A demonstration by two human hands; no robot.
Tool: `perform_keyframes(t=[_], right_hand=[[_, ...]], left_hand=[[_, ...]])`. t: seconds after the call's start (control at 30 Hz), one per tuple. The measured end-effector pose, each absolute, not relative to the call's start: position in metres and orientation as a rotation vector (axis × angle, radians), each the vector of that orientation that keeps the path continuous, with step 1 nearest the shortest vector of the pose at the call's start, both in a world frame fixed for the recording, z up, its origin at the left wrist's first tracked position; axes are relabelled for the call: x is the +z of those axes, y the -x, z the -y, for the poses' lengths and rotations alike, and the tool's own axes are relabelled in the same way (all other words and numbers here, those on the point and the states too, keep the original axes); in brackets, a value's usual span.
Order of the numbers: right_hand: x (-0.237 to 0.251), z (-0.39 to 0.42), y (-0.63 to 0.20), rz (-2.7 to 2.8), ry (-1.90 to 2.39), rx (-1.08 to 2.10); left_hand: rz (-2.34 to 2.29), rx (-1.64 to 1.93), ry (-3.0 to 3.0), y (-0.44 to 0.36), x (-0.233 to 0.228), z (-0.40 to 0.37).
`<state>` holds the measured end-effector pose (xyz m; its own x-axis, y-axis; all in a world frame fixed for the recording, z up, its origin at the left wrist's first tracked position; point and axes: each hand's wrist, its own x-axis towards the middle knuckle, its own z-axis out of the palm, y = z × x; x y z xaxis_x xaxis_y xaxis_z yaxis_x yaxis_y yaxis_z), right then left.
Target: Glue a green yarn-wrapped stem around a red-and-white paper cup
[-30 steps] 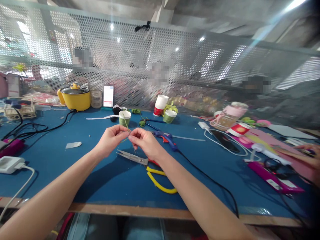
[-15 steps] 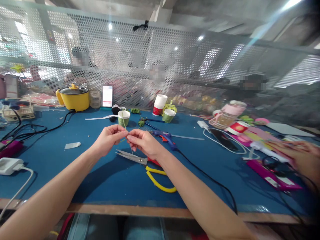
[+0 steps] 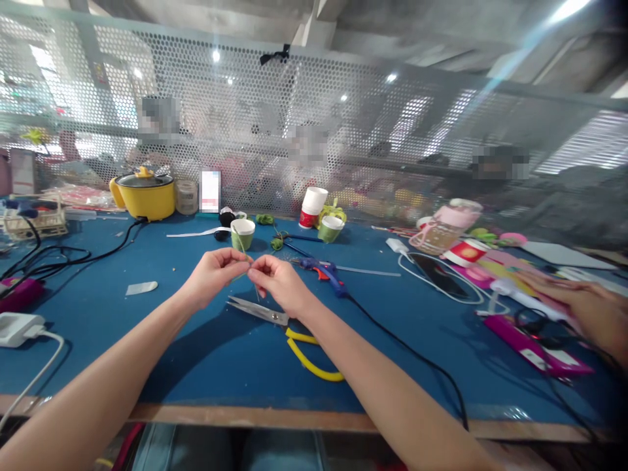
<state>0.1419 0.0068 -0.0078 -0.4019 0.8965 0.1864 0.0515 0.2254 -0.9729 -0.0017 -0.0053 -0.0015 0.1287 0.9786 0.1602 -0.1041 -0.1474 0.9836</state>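
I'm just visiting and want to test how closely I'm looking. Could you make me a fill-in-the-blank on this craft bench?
1. Both hands pinch a thin green ____ between their fingers.
2. The scissors on the blue table have ____ handles.
3. The yellow pot stands at the table's far ____ side.
4. The left hand and right hand are above the scissors' ____.

Missing words: stem; yellow; left; blades

Open blue table (image 3: 147, 347) left of hands; scissors (image 3: 289, 330) directly beneath, glue gun (image 3: 326, 273) just right.
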Motion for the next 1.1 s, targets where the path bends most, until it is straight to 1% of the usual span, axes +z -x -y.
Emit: perform_keyframes(t=[0.13,0.2,0.33,0.4,0.47,0.63,0.73,0.8,0.97,1.03,1.1], right_hand=[[-0.0041,-0.0043,-0.1428,1.699,0.921,1.266],[-0.0018,-0.0040,-0.1444,1.691,0.889,1.359],[-0.0003,-0.0055,-0.1476,1.603,0.788,1.647],[-0.0011,-0.0062,-0.1478,1.567,0.786,1.690],[-0.0022,-0.0062,-0.1472,1.570,0.811,1.636],[-0.0031,-0.0043,-0.1447,1.743,0.934,1.282],[-0.0025,-0.0037,-0.1442,1.783,0.982,1.194],[-0.0020,-0.0039,-0.1448,1.762,0.967,1.241],[-0.0011,-0.0059,-0.1484,1.621,0.824,1.625],[-0.0013,-0.0067,-0.1487,1.598,0.818,1.641],[-0.0015,-0.0072,-0.1481,1.605,0.847,1.548]], left_hand=[[-0.941,1.294,-1.271,0.0000,-0.0026,0.0052],[-0.894,1.267,-1.253,0.0011,-0.0028,0.0049],[-0.805,1.175,-1.227,0.0036,-0.0023,0.0055],[-0.802,1.156,-1.234,0.0035,-0.0026,0.0057],[-0.840,1.178,-1.250,0.0027,-0.0035,0.0053],[-0.983,1.233,-1.278,0.0002,-0.0058,0.0034],[-1.030,1.276,-1.309,-0.0003,-0.0052,0.0036],[-1.017,1.291,-1.330,-0.0001,-0.0041,0.0043],[-0.904,1.212,-1.279,0.0018,-0.0018,0.0053],[-0.897,1.202,-1.274,0.0022,-0.0012,0.0051],[-0.920,1.220,-1.284,0.0022,-0.0008,0.0049]])
